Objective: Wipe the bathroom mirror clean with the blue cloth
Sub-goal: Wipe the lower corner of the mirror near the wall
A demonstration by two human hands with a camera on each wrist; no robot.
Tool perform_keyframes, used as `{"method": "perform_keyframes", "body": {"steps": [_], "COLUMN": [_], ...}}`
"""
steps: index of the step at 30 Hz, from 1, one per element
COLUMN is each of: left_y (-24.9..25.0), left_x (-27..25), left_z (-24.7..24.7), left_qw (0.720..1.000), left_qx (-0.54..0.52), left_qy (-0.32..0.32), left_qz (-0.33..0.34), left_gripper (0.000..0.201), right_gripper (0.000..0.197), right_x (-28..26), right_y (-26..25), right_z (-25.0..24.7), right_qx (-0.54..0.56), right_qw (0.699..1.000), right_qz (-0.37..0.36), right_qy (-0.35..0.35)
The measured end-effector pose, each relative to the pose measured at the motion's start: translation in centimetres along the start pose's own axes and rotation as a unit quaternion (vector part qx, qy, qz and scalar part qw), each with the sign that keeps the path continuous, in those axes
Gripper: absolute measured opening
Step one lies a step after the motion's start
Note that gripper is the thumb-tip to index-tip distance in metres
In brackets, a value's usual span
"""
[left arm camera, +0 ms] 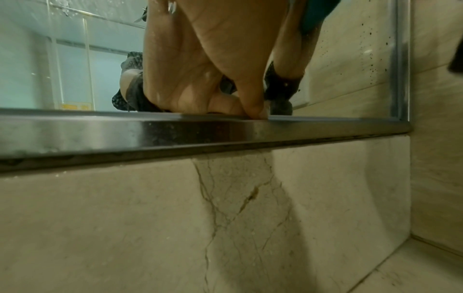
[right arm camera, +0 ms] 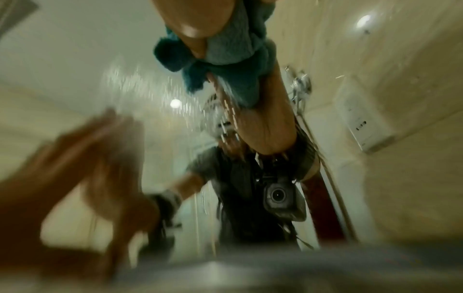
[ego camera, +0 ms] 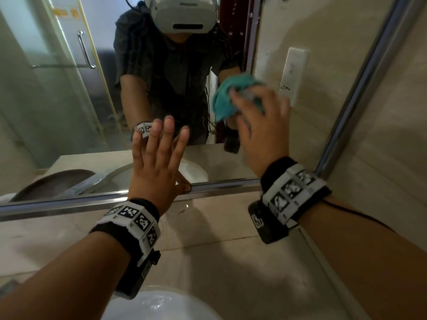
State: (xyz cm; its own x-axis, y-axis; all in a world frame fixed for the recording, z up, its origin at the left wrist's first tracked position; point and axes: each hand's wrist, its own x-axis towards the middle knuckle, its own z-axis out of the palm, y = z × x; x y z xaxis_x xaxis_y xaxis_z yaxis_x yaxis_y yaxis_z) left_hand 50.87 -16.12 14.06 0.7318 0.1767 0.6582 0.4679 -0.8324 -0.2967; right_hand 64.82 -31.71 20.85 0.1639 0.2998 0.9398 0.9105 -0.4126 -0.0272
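Note:
The mirror (ego camera: 69,116) has a metal frame (ego camera: 69,200) along its bottom edge. My left hand (ego camera: 157,158) lies flat on the glass with straight fingers. Its thumb (left arm camera: 253,111) rests on the frame. My right hand (ego camera: 261,121) is higher and to the right, close to the mirror's right edge. Its spread fingers press the bunched blue cloth (ego camera: 225,100) against the glass. In the blurred right wrist view the blue cloth (right arm camera: 235,59) sits under my thumb and palm. Small water spots (left arm camera: 371,49) dot the glass near the right frame.
A white basin (ego camera: 157,306) sits below my left wrist in the beige stone counter (ego camera: 231,262). A tiled side wall (ego camera: 381,135) meets the mirror's right frame (ego camera: 346,107). The mirror reflects a person in a headset, a glass shower door and a wall socket.

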Motion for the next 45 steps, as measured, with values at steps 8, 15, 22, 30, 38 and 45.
{"method": "perform_keyframes", "body": {"steps": [8,15,22,30,38,45], "left_y": [0.1,-0.1,0.0,0.1,0.0,0.1], "left_x": [0.0,-0.1,0.0,0.0,-0.1,-0.1], "left_z": [0.0,0.2,0.0,-0.2,0.0,0.1], "left_qw": [1.0,1.0,1.0,1.0,1.0,1.0], "left_qx": [0.004,0.003,-0.001,-0.007,0.006,0.014], "left_qy": [0.002,0.013,-0.002,0.002,0.004,0.008], "left_qz": [-0.004,-0.001,-0.004,-0.006,-0.002,-0.006], "left_gripper": [0.135,0.13,0.134,0.138,0.137,0.135], "right_gripper": [0.035,0.046,0.046,0.051,0.037,0.041], "right_x": [-5.2,-2.4,-8.1,-0.5,-8.1,0.4], "right_y": [2.0,-2.1,2.4,-0.1,2.2,-0.9], "right_z": [-0.3,2.1,0.1,-0.3,-0.2,-1.5], "right_qx": [-0.03,-0.016,-0.06,-0.018,-0.035,0.01], "right_qw": [0.982,0.992,0.961,0.999,0.965,0.997], "right_qz": [-0.13,-0.092,-0.174,0.027,-0.143,0.044], "right_qy": [-0.136,-0.09,-0.205,-0.039,-0.216,-0.059]}}
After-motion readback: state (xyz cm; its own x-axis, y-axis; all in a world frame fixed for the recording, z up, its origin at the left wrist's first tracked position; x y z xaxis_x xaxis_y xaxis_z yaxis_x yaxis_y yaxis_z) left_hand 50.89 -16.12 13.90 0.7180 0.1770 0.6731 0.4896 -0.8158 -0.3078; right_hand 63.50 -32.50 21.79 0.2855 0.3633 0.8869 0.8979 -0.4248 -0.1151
